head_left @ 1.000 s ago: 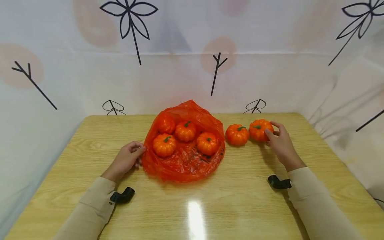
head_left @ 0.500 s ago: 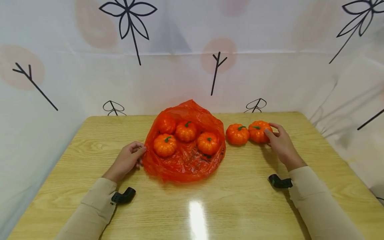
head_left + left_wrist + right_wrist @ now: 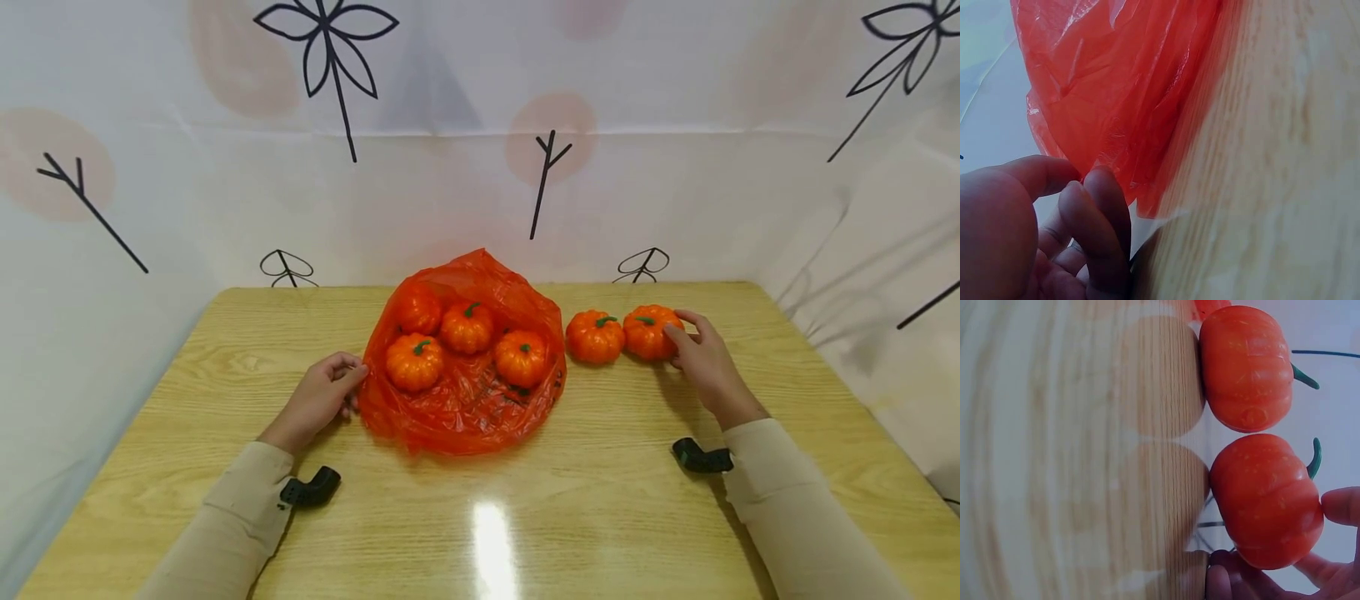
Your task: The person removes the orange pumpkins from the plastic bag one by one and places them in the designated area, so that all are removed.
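In the head view my left hand (image 3: 322, 396) pinches the left edge of a thin red plastic bag (image 3: 465, 417) between thumb and fingers. The left wrist view shows the fingertips (image 3: 1072, 200) meeting on the crinkled film. Several small orange toy pumpkins (image 3: 415, 362) with green stems sit in the bag; the back left one is seen through red film. To the right, my right hand (image 3: 708, 362) holds another pumpkin (image 3: 651, 333) by its right side, thumb on top and fingers beyond and beneath. It leans slightly beside a second loose pumpkin (image 3: 595, 337), which stands against the bag's right side.
All this lies on a light wood-grain table (image 3: 600, 517). A pale patterned cloth (image 3: 450, 192) hangs right behind its back edge. Black angled devices are strapped at the left wrist (image 3: 311, 487) and the right wrist (image 3: 701, 457).
The pumpkin in my right hand has come down slightly, close beside the loose pumpkin. My left hand keeps its pinch on the bag, and the bag stays in place.
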Available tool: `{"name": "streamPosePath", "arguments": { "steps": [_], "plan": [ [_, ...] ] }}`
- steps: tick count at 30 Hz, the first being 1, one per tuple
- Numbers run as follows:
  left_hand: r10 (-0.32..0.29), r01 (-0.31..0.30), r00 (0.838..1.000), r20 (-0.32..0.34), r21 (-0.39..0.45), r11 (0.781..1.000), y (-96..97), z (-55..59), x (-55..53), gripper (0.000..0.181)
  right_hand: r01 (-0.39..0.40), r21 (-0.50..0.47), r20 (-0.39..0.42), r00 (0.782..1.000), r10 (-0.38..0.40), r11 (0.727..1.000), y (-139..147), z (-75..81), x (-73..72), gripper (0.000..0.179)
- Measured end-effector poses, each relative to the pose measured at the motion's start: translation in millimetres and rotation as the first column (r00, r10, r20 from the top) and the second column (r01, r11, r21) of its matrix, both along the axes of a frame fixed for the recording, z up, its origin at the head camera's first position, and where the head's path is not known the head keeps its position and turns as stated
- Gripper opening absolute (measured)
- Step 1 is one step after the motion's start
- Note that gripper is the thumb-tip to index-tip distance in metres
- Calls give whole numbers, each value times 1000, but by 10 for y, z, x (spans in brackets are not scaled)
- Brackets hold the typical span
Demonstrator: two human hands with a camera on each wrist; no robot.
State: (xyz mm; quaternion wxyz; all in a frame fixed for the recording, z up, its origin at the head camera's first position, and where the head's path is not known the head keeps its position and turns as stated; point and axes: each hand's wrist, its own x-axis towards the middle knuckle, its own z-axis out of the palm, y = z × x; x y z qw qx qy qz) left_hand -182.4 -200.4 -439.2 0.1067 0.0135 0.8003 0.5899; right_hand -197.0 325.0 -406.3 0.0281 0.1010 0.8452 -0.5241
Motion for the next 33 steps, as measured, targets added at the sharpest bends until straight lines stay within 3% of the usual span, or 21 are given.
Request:
{"name": "streamPosePath", "arguments": {
  "steps": [33],
  "plan": [
    [11, -11, 1000, -8, -9, 1000, 8, -12, -21, 30, 1, 91, 7, 1000, -2, 996, -29, -16, -7, 71]
  ]
}}
